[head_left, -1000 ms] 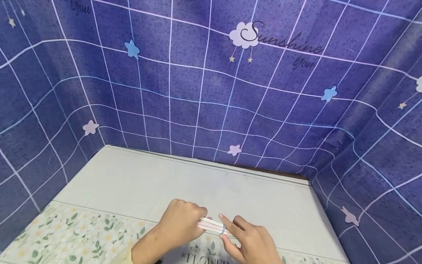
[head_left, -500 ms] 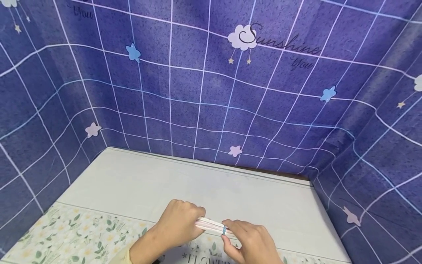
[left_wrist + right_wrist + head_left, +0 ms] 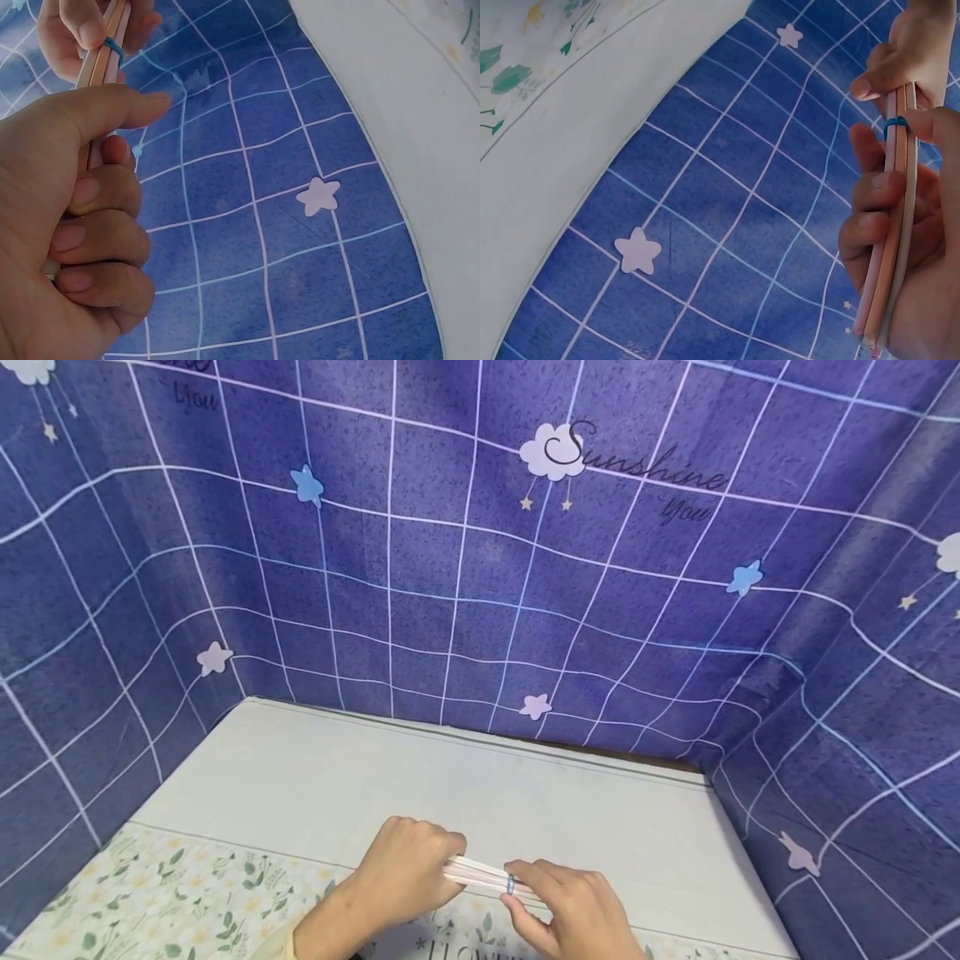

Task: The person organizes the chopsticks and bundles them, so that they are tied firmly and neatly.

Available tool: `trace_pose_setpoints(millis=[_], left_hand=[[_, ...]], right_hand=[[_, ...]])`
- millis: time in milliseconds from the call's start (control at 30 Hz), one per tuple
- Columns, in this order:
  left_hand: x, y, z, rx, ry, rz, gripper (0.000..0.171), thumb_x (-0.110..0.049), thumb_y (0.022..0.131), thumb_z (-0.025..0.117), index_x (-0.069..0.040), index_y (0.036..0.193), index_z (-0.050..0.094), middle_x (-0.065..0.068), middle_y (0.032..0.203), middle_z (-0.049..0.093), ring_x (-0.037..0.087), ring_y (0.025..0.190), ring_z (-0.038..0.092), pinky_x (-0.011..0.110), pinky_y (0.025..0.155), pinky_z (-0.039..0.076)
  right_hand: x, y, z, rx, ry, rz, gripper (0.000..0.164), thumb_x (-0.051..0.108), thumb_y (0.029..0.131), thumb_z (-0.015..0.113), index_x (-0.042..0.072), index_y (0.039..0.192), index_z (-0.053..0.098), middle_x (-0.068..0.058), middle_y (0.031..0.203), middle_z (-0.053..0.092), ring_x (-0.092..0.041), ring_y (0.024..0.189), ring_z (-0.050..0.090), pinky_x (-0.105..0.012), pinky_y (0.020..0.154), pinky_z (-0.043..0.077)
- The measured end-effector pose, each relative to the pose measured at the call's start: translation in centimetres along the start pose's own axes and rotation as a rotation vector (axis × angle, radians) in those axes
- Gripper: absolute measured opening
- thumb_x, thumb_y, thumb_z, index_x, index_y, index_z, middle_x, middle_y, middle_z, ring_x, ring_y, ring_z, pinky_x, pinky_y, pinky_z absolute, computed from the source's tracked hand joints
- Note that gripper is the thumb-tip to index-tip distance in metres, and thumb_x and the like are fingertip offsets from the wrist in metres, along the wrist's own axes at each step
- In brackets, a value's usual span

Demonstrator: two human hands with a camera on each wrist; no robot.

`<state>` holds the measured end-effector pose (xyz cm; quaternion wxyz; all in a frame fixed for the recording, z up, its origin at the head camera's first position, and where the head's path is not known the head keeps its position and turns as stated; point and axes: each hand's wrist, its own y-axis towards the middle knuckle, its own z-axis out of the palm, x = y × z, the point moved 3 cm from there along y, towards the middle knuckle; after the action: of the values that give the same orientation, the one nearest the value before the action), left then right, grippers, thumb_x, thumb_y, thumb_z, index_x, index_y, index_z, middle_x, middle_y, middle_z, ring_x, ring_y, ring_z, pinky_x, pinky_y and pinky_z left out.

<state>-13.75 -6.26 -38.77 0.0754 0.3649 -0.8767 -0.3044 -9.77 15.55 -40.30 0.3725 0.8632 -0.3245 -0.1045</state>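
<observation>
A bundle of thin pink, orange and whitish sticks (image 3: 478, 874) is held between both hands, low in the head view. My left hand (image 3: 405, 870) grips one end, its fingers curled round the sticks in the left wrist view. Round the bundle sits a blue elastic band (image 3: 511, 884). My right hand (image 3: 573, 906) pinches the sticks at the band with thumb and fingers. In the right wrist view the bundle (image 3: 889, 277) runs along the right palm, and its free ends point down. The end inside the left fist is hidden.
Below the hands lies a table with a white cover (image 3: 360, 777) and a flower-printed front part (image 3: 172, 893). A blue-purple grid curtain (image 3: 420, 568) with stars and clouds encloses the back and both sides.
The raised fingers of my right hand have come down onto the bundle by the band. My left hand keeps its grip almost unmoved. The head view has shifted slightly.
</observation>
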Motion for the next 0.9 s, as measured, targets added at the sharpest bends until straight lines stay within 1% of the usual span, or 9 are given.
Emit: trace_pose_setpoints(millis=[167,267,367,467,533,600,733,800,900], left_hand=[[0.3,-0.2,0.1,0.028,-0.027,-0.042,0.041,-0.020,0.077,0.083,-0.028,0.056,0.049,-0.019,0.045,0.041,-0.010,0.046,0.014,0.008,0.043,0.015],[0.7,-0.3,0.1,0.046,-0.042,-0.083,0.039,-0.017,0.076,0.082,-0.028,0.056,0.050,-0.020,0.046,0.040,-0.011,0.045,0.014,0.008,0.043,0.016],[0.9,-0.3,0.1,0.062,-0.077,-0.103,0.039,-0.015,0.075,0.081,-0.029,0.057,0.050,-0.021,0.046,0.040,-0.012,0.045,0.015,0.008,0.043,0.017],[1.1,-0.3,0.1,0.105,-0.153,-0.117,0.034,-0.019,0.078,0.082,-0.029,0.060,0.055,-0.023,0.050,0.044,-0.012,0.046,0.019,0.009,0.043,0.022],[1.1,-0.3,0.1,0.136,-0.221,-0.121,0.029,-0.030,0.082,0.084,-0.028,0.065,0.061,-0.023,0.054,0.050,-0.012,0.048,0.025,0.009,0.045,0.028],[1.0,-0.4,-0.1,0.147,-0.289,-0.114,0.029,-0.044,0.085,0.084,-0.029,0.070,0.064,-0.025,0.059,0.055,-0.012,0.050,0.032,0.009,0.048,0.032],[0.8,-0.1,-0.5,0.039,-0.391,-0.113,0.031,-0.051,0.095,0.074,-0.030,0.074,0.066,-0.026,0.063,0.057,-0.012,0.054,0.039,0.008,0.054,0.038],[0.9,0.2,-0.5,-0.050,-0.464,-0.162,0.029,-0.041,0.102,0.069,-0.029,0.076,0.069,-0.025,0.063,0.058,-0.012,0.056,0.044,0.010,0.059,0.046],[1.1,0.5,-0.6,-0.178,-0.597,-0.265,0.030,-0.023,0.108,0.059,-0.023,0.081,0.074,-0.019,0.066,0.068,-0.008,0.062,0.060,0.021,0.068,0.058]], right_hand=[[-0.6,-0.3,-0.4,0.027,-0.037,0.053,0.021,0.034,0.089,0.083,0.024,0.106,0.077,0.015,0.087,0.078,0.009,0.065,0.060,-0.011,0.058,0.050],[-1.2,-0.6,-1.0,0.071,0.032,0.167,0.019,0.031,0.086,0.087,0.026,0.102,0.078,0.018,0.088,0.077,0.013,0.063,0.057,-0.010,0.056,0.047],[-2.1,-0.9,-1.3,0.170,0.292,0.345,0.014,0.029,0.089,0.086,0.026,0.101,0.078,0.014,0.090,0.077,0.014,0.065,0.054,-0.011,0.057,0.049],[-3.0,-1.2,-1.3,0.253,0.592,0.551,0.012,0.026,0.091,0.084,0.021,0.101,0.079,0.005,0.095,0.080,0.006,0.071,0.064,-0.022,0.062,0.059],[-3.5,-1.5,-1.4,0.275,0.725,0.682,0.014,0.024,0.091,0.084,0.017,0.102,0.079,0.000,0.092,0.081,-0.001,0.070,0.069,-0.027,0.060,0.061],[-3.9,-1.7,-1.5,0.241,0.825,0.713,0.010,0.017,0.096,0.078,0.009,0.102,0.078,-0.008,0.086,0.080,-0.009,0.054,0.065,-0.027,0.052,0.058],[-4.1,-1.4,-1.7,0.083,0.934,0.664,0.022,0.002,0.107,0.053,-0.003,0.097,0.072,-0.020,0.072,0.076,-0.020,0.035,0.054,-0.029,0.035,0.046],[-4.0,-1.0,-1.7,-0.006,0.951,0.632,0.032,-0.001,0.109,0.043,-0.006,0.092,0.069,-0.024,0.069,0.073,-0.019,0.033,0.055,-0.031,0.032,0.045],[-3.6,-0.6,-1.7,-0.089,0.936,0.685,0.039,0.002,0.111,0.041,-0.007,0.084,0.067,-0.024,0.066,0.071,-0.017,0.033,0.056,-0.034,0.031,0.045]])
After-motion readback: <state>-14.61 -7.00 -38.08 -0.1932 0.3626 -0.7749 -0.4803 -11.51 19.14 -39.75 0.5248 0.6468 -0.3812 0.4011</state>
